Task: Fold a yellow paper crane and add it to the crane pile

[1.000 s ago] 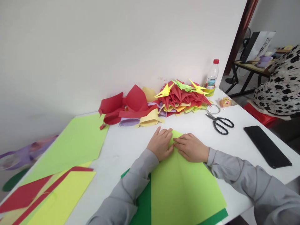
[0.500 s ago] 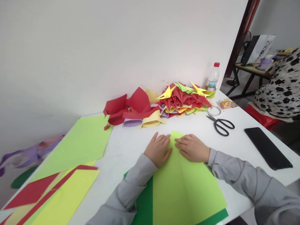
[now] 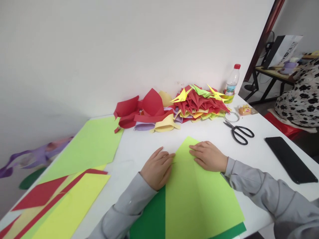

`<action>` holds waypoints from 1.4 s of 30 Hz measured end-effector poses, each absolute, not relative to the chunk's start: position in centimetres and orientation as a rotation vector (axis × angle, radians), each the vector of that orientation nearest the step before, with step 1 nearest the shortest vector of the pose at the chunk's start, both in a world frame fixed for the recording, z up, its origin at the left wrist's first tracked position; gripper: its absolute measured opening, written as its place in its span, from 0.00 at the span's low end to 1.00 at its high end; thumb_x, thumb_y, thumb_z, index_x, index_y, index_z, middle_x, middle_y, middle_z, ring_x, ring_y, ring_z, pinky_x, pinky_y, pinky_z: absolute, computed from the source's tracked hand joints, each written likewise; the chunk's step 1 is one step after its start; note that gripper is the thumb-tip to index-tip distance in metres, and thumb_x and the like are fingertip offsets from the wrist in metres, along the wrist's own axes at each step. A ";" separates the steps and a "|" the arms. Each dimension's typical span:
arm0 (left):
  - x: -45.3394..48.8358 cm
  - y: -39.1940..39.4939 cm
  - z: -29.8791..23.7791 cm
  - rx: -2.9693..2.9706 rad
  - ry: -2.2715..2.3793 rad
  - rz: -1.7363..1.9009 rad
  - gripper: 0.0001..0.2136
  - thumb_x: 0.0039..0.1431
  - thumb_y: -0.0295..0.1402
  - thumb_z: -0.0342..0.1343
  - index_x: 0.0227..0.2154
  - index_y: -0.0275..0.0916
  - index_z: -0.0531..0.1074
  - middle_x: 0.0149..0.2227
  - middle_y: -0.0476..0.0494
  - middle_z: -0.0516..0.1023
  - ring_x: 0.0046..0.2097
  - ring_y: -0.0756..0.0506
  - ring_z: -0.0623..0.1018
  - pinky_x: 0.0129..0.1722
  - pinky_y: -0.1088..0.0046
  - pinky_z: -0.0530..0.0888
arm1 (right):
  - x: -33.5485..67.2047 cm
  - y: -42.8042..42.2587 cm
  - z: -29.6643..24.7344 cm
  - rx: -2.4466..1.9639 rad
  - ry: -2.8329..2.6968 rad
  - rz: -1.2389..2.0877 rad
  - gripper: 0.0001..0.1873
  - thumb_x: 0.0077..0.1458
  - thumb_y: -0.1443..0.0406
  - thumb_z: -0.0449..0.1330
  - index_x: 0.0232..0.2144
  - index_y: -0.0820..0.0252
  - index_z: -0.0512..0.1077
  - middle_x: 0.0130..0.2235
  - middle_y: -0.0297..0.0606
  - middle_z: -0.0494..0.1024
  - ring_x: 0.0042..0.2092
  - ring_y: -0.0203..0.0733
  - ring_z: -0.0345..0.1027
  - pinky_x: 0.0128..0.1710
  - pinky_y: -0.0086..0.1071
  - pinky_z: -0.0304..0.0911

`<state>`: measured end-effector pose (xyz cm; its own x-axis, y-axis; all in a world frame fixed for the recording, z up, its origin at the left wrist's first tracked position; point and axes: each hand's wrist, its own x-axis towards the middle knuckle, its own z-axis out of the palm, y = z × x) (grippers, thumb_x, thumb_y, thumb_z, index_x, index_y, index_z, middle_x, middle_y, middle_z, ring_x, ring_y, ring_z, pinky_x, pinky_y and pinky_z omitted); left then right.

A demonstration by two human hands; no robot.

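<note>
A light green sheet of paper [image 3: 199,199] lies before me with its two far corners folded to a point at the top. A crease runs down its middle. Beneath it a dark green sheet [image 3: 152,215] shows at the left and lower right. My left hand [image 3: 158,170] rests at the paper's left slanted edge, fingers apart and slightly bent, one fingertip lifted. Across the right folded flap lies my right hand [image 3: 209,156], its fingers stretched out flat near the tip. Neither hand grips anything visible.
Left are a large light green sheet [image 3: 97,142] and coloured strips [image 3: 77,199]. At the wall lie paper shapes [image 3: 151,104] and folded pieces [image 3: 196,101]. Right stand scissors [image 3: 240,132], a phone [image 3: 290,159], a bottle [image 3: 232,81], and a wrapped snack [image 3: 244,110]. A person [image 3: 299,106] sits beyond.
My left hand has slid from the tip down and left along the paper's edge. My right hand stays on the flap. The view has shifted slightly left.
</note>
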<state>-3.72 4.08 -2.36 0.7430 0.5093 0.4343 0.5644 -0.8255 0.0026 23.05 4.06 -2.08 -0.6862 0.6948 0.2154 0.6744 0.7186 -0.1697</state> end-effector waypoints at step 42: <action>5.2 4.5 -4.6 -2.809 -1.130 -0.457 0.23 0.64 0.39 0.45 0.54 0.26 0.66 0.57 0.24 0.69 0.60 0.31 0.66 0.58 0.50 0.66 | 21.9 6.5 0.1 -1.502 -2.553 -0.035 0.22 0.65 0.55 0.46 0.54 0.56 0.67 0.47 0.46 0.71 0.46 0.48 0.62 0.43 0.40 0.59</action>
